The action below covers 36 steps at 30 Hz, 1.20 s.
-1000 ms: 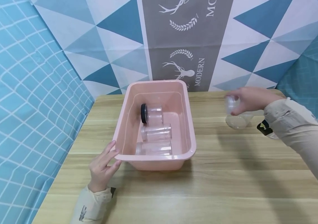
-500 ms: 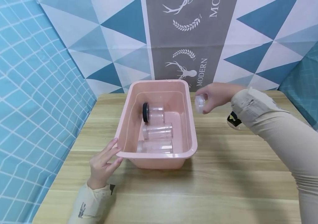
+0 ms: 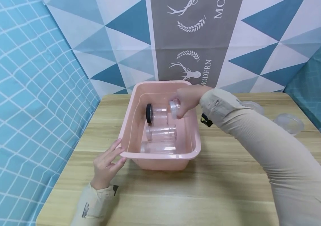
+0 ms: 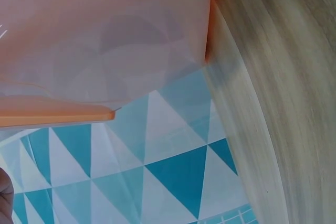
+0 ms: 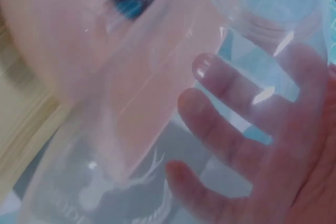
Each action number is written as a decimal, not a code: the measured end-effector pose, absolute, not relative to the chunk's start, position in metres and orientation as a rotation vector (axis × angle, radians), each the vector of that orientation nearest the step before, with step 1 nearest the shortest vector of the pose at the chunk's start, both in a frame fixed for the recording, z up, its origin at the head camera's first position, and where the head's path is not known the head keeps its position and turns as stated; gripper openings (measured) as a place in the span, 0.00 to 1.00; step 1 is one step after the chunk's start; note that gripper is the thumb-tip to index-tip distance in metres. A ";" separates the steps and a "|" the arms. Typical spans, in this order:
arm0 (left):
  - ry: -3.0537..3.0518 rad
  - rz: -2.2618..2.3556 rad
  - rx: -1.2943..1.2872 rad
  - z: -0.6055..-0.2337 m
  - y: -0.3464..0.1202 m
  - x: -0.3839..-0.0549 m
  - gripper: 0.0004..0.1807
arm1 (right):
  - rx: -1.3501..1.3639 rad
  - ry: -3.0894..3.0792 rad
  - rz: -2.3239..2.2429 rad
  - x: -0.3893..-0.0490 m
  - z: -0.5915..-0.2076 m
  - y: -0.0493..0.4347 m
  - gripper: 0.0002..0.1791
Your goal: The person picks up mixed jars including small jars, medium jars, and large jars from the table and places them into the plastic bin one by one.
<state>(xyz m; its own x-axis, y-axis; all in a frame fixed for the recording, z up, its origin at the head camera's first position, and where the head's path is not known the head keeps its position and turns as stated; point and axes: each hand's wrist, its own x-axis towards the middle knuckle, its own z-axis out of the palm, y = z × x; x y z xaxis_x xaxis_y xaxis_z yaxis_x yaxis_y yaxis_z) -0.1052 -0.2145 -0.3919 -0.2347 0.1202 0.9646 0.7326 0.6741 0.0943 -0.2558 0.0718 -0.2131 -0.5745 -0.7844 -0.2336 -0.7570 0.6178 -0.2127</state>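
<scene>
My right hand point(image 3: 190, 96) grips a clear plastic jar point(image 3: 174, 108) near its neck, over the right side of the pink basin point(image 3: 156, 155). In the right wrist view the fingers show through the jar's transparent wall. Inside the basin a clear jar with a black lid point(image 3: 149, 113) lies on its side. Two more clear jars, an upper one point(image 3: 161, 133) and a lower one point(image 3: 159, 147), lie in front of it. My left hand point(image 3: 104, 168) rests its fairly straight fingers on the basin's near left corner, with the thumb by the front rim.
Behind my right forearm, a clear rounded container point(image 3: 289, 123) and another one point(image 3: 253, 107) lie on the wooden table point(image 3: 205, 194). A patterned cloth point(image 3: 132, 50) hangs behind the table, and a blue grid cloth point(image 3: 36, 94) stands along the left.
My right hand has carried the clear jar leftward from the table's right side to over the basin. The left hand stays at the basin's corner.
</scene>
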 end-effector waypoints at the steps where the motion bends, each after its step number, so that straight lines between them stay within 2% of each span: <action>1: -1.743 -0.665 -0.690 -0.392 -0.215 -0.105 0.27 | -1.257 2.537 -0.129 -0.256 -0.214 0.066 0.27; 4: -1.747 -0.679 -0.702 -0.392 -0.215 -0.106 0.27 | -1.301 2.523 -0.173 -0.258 -0.215 0.052 0.25; 6: -1.750 -0.685 -0.714 -0.391 -0.214 -0.107 0.27 | -1.330 2.514 -0.203 -0.259 -0.216 0.043 0.18; 10: -1.751 -0.677 -0.732 -0.390 -0.214 -0.108 0.27 | -1.354 2.480 -0.250 -0.258 -0.216 0.029 0.14; 16: -1.745 -0.680 -0.741 -0.390 -0.214 -0.108 0.26 | -1.298 2.496 -0.206 -0.254 -0.216 0.013 0.22; 22: -1.743 -0.687 -0.748 -0.390 -0.214 -0.107 0.26 | -1.308 2.505 -0.191 -0.251 -0.227 0.002 0.17; 28: -1.740 -0.676 -0.742 -0.389 -0.215 -0.107 0.26 | -1.222 2.512 -0.032 -0.246 -0.247 -0.009 0.30; 36: -1.718 -0.669 -0.742 -0.390 -0.216 -0.107 0.26 | -1.223 2.508 0.015 -0.246 -0.265 -0.019 0.23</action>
<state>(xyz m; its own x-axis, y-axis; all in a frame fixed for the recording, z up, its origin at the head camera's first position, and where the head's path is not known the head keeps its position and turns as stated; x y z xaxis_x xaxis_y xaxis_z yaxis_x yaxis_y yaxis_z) -0.1066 -0.2159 -0.3897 -0.2088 0.1452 0.9671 0.7612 0.6450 0.0675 -0.2463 -0.0193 -0.2646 -0.5665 -0.7621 -0.3136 -0.7658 0.6274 -0.1412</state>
